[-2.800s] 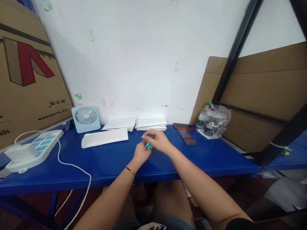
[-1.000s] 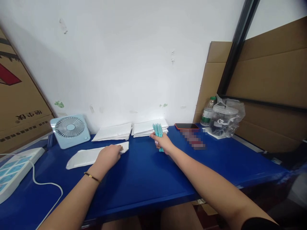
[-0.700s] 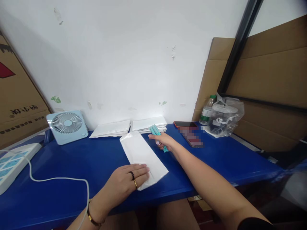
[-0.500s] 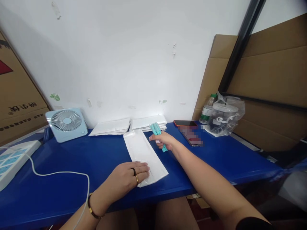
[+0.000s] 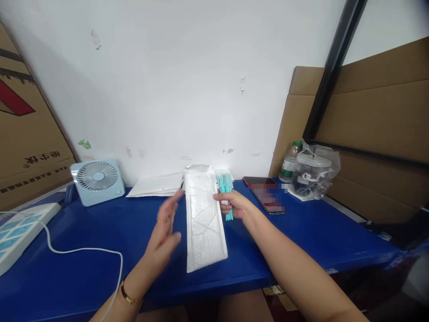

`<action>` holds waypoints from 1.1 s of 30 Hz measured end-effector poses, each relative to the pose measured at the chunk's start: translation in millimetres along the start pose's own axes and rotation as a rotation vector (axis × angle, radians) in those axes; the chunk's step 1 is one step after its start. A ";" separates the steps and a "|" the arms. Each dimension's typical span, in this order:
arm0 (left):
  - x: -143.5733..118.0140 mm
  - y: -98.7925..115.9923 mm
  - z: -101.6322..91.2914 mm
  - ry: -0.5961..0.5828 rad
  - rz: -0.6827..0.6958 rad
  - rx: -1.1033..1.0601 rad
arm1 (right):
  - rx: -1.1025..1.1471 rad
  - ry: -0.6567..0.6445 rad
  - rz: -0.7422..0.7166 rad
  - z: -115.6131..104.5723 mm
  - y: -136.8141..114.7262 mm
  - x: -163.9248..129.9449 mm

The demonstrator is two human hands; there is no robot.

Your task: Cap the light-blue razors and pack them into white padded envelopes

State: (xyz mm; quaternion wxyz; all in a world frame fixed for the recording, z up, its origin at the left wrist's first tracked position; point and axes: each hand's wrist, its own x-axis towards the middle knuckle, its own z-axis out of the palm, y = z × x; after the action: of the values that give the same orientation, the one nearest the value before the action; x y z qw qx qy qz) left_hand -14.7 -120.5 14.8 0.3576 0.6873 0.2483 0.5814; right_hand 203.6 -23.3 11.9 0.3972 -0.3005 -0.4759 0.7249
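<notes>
My right hand (image 5: 237, 205) is closed around a bunch of teal pens (image 5: 225, 182), and its fingertips touch the right edge of a long white bubble mailer (image 5: 204, 223). The mailer is raised off the blue table (image 5: 301, 228), its far end up in front of the wall. My left hand (image 5: 164, 232) is blurred and hovers with fingers spread just left of the mailer. Whether it touches the mailer I cannot tell. It wears rings and a thin bracelet.
A stack of white mailers (image 5: 156, 184) lies by the wall, with a small blue fan (image 5: 97, 179) to its left. A power strip (image 5: 16, 228) and white cable (image 5: 83, 250) are at far left. Two phones (image 5: 266, 197), a bottle (image 5: 288, 163) and a bagged container (image 5: 313, 172) stand right. Cardboard (image 5: 368, 134) lines both sides.
My left hand dragged the mailer from the left to the table's middle, then let go. The mailer has since risen off the table against my right hand, which kept hold of the pens.
</notes>
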 end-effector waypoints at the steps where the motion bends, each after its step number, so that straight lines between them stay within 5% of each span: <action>1: 2.6 1.8 1.7 0.120 -0.112 -0.211 | -0.003 -0.015 -0.008 5.6 -1.1 -4.0; 2: 4.6 3.0 3.4 0.145 -0.261 -0.418 | -0.019 -0.028 -0.010 12.4 -1.2 -8.4; 5: 3.5 1.2 6.5 -0.088 -0.722 -0.855 | -0.136 -0.046 -0.003 34.8 4.7 -22.4; 7: -2.3 -4.1 7.8 -0.170 -0.833 -0.983 | -0.284 -0.019 -0.009 46.3 11.0 -31.2; 13: -2.0 -14.2 11.6 -0.208 -0.813 -1.154 | -0.578 0.155 -0.145 49.9 7.6 -41.4; 19: 36.9 -14.5 1.5 -0.344 -0.789 -1.134 | -0.061 0.226 -0.423 36.9 -44.5 -26.2; 24: 61.5 -19.0 -0.4 -0.636 -0.828 -0.932 | 0.232 0.148 -0.592 37.5 -79.9 -13.1; 28: 64.5 -22.4 6.0 -0.774 -0.835 -0.857 | 0.213 0.117 -0.521 43.2 -78.5 -5.7; 33: 62.5 -25.2 11.7 -0.772 -0.812 -0.878 | 0.008 0.039 -0.373 54.2 -60.9 -5.7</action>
State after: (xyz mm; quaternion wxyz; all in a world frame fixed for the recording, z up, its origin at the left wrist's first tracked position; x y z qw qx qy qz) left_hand 11.1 -59.9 33.2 0.8523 0.4898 0.0832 0.1634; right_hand 180.1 -38.6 88.6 0.5349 -0.2196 -0.5126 0.6347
